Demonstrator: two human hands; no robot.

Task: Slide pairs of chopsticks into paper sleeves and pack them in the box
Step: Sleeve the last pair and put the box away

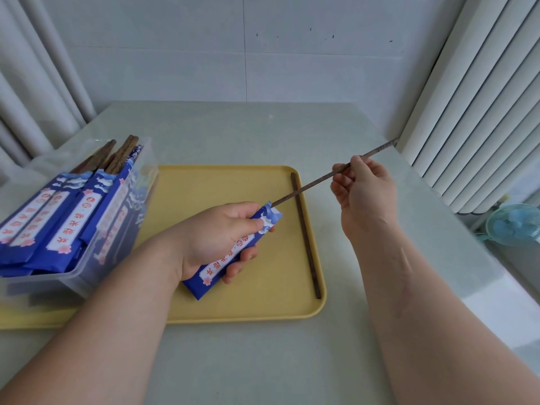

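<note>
With the left hand point(216, 229) gripping the paper sleeve point(214, 268) steady, the right hand point(365, 190) pinching the chopstick point(309, 185) should push straight along the sleeve.

You get a single view, from the camera on your head: it faces forward and down, close above the yellow tray point(263, 299) on the desk point(263, 361), with the wall point(292, 68) beyond the tray.

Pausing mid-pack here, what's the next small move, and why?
Probably push the held chopstick deeper into the sleeve. The right hand pinches it with only its tip at the sleeve's mouth, and the left hand grips the sleeve. The second chopstick lies on the tray, to follow.
</note>
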